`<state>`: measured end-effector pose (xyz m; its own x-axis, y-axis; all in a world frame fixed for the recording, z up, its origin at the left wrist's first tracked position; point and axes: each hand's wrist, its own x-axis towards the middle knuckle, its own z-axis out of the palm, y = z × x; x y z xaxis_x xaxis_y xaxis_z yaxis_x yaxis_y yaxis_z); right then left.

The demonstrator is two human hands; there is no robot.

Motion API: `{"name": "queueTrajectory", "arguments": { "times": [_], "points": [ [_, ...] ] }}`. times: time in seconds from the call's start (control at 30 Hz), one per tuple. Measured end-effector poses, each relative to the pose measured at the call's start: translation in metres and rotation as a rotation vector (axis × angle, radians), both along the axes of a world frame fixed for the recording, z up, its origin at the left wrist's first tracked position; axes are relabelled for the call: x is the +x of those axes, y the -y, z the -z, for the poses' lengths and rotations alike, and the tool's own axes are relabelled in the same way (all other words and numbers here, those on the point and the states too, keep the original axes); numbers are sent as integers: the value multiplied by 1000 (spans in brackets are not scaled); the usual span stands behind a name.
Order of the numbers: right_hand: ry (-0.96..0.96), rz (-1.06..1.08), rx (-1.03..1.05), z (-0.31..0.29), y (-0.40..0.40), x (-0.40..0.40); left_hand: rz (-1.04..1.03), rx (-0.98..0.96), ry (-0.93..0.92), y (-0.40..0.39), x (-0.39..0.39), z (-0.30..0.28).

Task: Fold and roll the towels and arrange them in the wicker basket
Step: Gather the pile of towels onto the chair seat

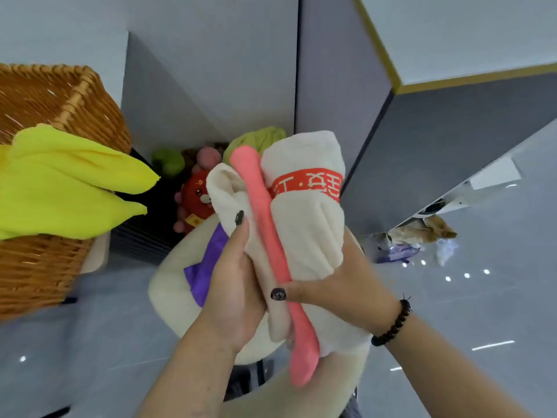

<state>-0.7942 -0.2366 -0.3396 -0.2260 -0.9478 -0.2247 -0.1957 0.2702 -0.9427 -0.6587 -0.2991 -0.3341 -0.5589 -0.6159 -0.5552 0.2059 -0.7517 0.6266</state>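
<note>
In the head view, at the centre of the frame, you hold the cream terry towel with a coral-pink edge and a red printed band (304, 212) up in the air as a loose roll. Your left hand (232, 285) curls its fingers around the roll's left side, and your right hand (328, 285) cups it from below and behind with the thumb pressed on the pink edge. Keep the turns tight and the pink edge tucked, or the roll will likely slacken on the way over. The woven wicker basket (45, 267) sits at the left, well apart, and a limp yellow-green microfibre towel (66, 182) draped over its near rim may block the opening. Below your hands lie a rounded cream cushion (168, 297) and a purple cloth (202, 276); plush toys (196, 191) sit behind.
</note>
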Motion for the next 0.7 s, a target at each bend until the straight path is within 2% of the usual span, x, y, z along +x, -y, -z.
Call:
{"name": "queueTrajectory", "arguments": {
  "times": [0.13,0.2,0.27,0.47,0.7],
  "points": [
    [192,158,72,-29,-57,-73,143,46,-319,-54,-59,-37],
    [227,200,91,-42,-82,-106,208,49,-399,-76,-84,-48],
    [238,233,74,-51,-105,-131,231,35,-402,-94,-104,-50],
    [230,423,97,-31,-152,-188,245,15,-85,-134,-152,-6],
    [278,696,267,71,-191,-219,221,50,293,-163,-189,114]
  ]
}}
